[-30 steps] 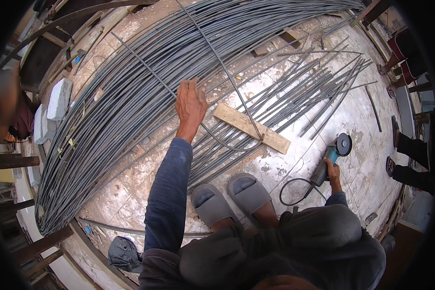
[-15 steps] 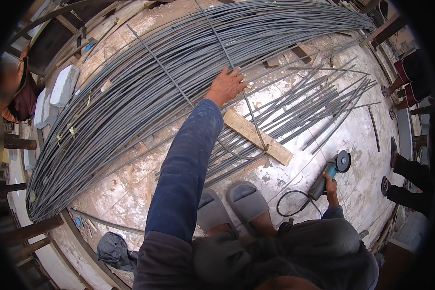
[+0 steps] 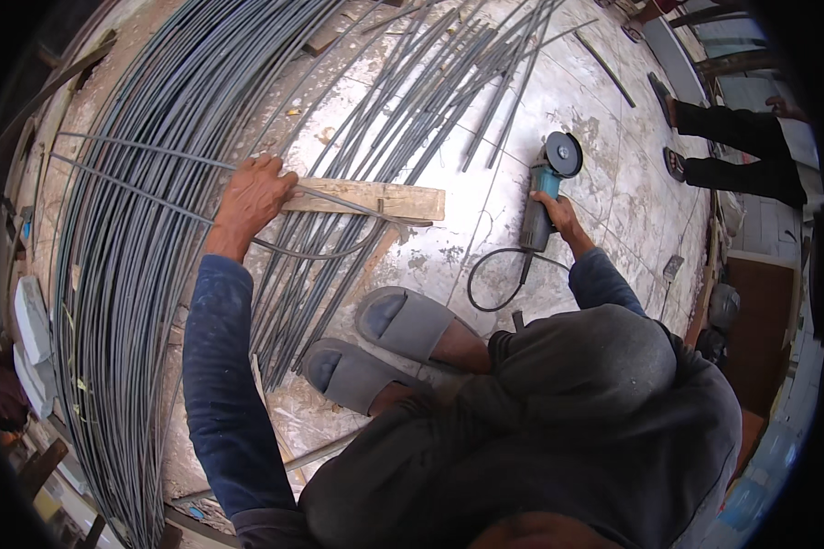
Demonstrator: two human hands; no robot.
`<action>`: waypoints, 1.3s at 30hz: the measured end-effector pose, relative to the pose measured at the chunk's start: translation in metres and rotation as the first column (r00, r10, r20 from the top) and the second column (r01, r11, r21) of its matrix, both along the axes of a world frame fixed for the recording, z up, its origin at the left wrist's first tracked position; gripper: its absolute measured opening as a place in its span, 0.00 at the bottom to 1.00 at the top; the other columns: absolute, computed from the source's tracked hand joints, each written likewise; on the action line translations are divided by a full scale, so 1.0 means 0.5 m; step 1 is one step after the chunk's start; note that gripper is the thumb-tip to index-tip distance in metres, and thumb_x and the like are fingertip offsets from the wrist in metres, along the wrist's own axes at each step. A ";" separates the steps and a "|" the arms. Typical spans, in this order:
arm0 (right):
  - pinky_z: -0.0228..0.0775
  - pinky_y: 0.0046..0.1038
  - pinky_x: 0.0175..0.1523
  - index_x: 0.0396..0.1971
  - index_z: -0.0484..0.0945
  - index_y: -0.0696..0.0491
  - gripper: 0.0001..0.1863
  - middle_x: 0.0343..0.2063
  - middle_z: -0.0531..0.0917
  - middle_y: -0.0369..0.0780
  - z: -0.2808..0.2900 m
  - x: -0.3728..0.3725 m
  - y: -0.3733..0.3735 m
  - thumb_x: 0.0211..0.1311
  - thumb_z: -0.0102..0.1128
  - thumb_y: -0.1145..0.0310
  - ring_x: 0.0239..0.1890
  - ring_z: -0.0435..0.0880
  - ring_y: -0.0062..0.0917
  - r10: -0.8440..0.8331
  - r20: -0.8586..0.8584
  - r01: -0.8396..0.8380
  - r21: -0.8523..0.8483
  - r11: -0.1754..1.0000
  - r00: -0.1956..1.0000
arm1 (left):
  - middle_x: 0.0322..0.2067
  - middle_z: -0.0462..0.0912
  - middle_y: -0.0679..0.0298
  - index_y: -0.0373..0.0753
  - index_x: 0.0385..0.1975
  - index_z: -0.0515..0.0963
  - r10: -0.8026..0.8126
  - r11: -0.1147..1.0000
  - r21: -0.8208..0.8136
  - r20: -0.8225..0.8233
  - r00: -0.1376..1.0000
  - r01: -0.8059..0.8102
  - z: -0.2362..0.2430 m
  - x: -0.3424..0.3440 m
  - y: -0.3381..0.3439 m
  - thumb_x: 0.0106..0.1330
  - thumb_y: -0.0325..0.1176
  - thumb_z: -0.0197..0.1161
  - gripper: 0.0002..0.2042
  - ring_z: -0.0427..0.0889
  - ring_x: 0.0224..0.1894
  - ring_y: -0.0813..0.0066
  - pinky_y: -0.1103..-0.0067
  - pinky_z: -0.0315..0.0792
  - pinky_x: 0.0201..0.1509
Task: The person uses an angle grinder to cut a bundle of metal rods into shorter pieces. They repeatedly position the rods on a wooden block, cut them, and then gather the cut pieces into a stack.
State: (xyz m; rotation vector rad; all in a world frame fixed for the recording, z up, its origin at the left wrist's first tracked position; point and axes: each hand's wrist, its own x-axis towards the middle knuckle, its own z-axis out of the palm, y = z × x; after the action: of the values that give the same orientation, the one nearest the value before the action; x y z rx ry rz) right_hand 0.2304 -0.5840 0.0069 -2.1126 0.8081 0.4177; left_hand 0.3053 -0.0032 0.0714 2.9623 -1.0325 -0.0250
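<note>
- Rod (image 3: 156, 203), thin steel, bent in a long curve, sits left of centre; it runs from the big coil across to the wooden plank and loops under my left hand.
- Left hand (image 3: 252, 194) is closed around that rod, knuckles up, right at the left end of the plank (image 3: 375, 198).
- Plank lies flat on the floor, crossways over a spread of straight cut rods (image 3: 412, 101) that fan out toward the far right.
- Right hand (image 3: 551, 212) is wrapped round the body of an angle grinder (image 3: 542, 188), blue and grey, disc end pointing far, resting on or just above the floor; can't tell which.
- Grinder's black cord (image 3: 485, 274) curls in a loop on the floor, near side of the tool.
- Big coil of steel rod (image 3: 128, 302) fills the left side, arcing from near left up to the far middle.
- My two grey slippers (image 3: 384, 343) are planted on the stained tile floor (image 3: 604, 156), between the arms, toes pointing left, just beside the near ends of the cut rods.
- Another person's dark-trousered legs (image 3: 737, 151) lie at the far right, well apart from my hands.
</note>
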 end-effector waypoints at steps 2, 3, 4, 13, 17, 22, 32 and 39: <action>0.76 0.34 0.40 0.43 0.79 0.67 0.39 0.35 0.84 0.48 -0.002 0.008 -0.004 0.47 0.68 0.42 0.34 0.85 0.34 -0.041 -0.009 0.040 -0.030 0.999 0.999 | 0.36 0.78 0.60 0.40 0.36 0.81 0.057 0.997 0.055 -0.054 0.997 -0.054 -0.023 -0.022 0.009 0.60 0.46 0.64 0.15 0.76 0.46 0.63 0.67 0.70 0.50; 0.76 0.33 0.40 0.43 0.80 0.66 0.39 0.36 0.84 0.48 -0.004 0.008 -0.024 0.46 0.68 0.42 0.35 0.85 0.34 -0.039 -0.008 0.038 -0.008 0.999 0.999 | 0.38 0.77 0.59 0.39 0.40 0.80 0.116 0.989 0.100 -0.106 0.988 -0.105 -0.017 -0.030 0.011 0.59 0.47 0.65 0.18 0.76 0.47 0.62 0.66 0.70 0.52; 0.76 0.33 0.40 0.44 0.80 0.66 0.39 0.36 0.84 0.48 -0.012 0.003 -0.033 0.46 0.68 0.42 0.36 0.85 0.35 -0.025 -0.013 0.025 0.029 0.999 1.000 | 0.39 0.77 0.58 0.40 0.43 0.79 0.082 0.996 0.053 -0.084 0.993 -0.077 -0.003 -0.041 0.013 0.58 0.49 0.66 0.20 0.75 0.48 0.61 0.66 0.69 0.54; 0.74 0.27 0.41 0.41 0.81 0.65 0.35 0.34 0.84 0.44 -0.015 -0.007 -0.008 0.50 0.67 0.44 0.35 0.84 0.29 -0.044 0.015 0.043 0.061 0.997 0.999 | 0.37 0.79 0.62 0.41 0.42 0.75 0.026 0.958 0.288 -0.056 0.998 -0.009 -0.032 -0.078 0.135 0.56 0.48 0.67 0.21 0.77 0.49 0.65 0.68 0.69 0.58; 0.72 0.29 0.44 0.47 0.78 0.65 0.37 0.37 0.82 0.43 -0.011 -0.013 -0.012 0.52 0.66 0.44 0.37 0.80 0.28 -0.022 -0.001 0.022 0.042 0.999 1.000 | 0.32 0.80 0.61 0.41 0.35 0.74 0.009 0.967 0.255 0.013 1.000 -0.012 -0.040 -0.084 0.141 0.63 0.46 0.60 0.14 0.79 0.44 0.65 0.71 0.72 0.52; 0.75 0.34 0.46 0.52 0.73 0.66 0.45 0.41 0.81 0.49 -0.034 -0.016 -0.037 0.46 0.66 0.39 0.40 0.82 0.36 -0.008 0.029 0.006 0.070 0.998 1.000 | 0.24 0.79 0.59 0.39 0.32 0.73 0.044 0.972 0.232 -0.002 0.999 -0.043 0.003 -0.099 0.109 0.67 0.50 0.57 0.18 0.82 0.33 0.62 0.68 0.75 0.42; 0.76 0.32 0.35 0.43 0.77 0.64 0.40 0.33 0.82 0.45 -0.037 -0.010 -0.034 0.45 0.66 0.39 0.31 0.82 0.32 0.011 0.068 -0.015 0.058 0.998 0.998 | 0.13 0.76 0.56 0.37 0.25 0.72 0.505 0.862 0.042 0.028 0.863 -0.505 0.032 -0.121 0.118 0.70 0.55 0.55 0.24 0.78 0.14 0.63 0.70 0.71 0.18; 0.74 0.29 0.43 0.44 0.80 0.67 0.41 0.37 0.84 0.48 -0.035 -0.020 -0.055 0.46 0.67 0.40 0.38 0.85 0.33 -0.048 0.002 0.048 -0.038 0.998 0.999 | 0.16 0.78 0.54 0.39 0.26 0.71 0.675 0.720 0.075 0.153 0.722 -0.690 -0.069 -0.189 0.234 0.71 0.51 0.54 0.21 0.81 0.16 0.62 0.71 0.73 0.19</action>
State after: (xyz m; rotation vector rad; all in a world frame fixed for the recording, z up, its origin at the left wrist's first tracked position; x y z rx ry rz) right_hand 0.2206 -0.6115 -0.0107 -2.1240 0.8703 0.3779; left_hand 0.2106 0.1137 0.0370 3.2845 0.1446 0.0880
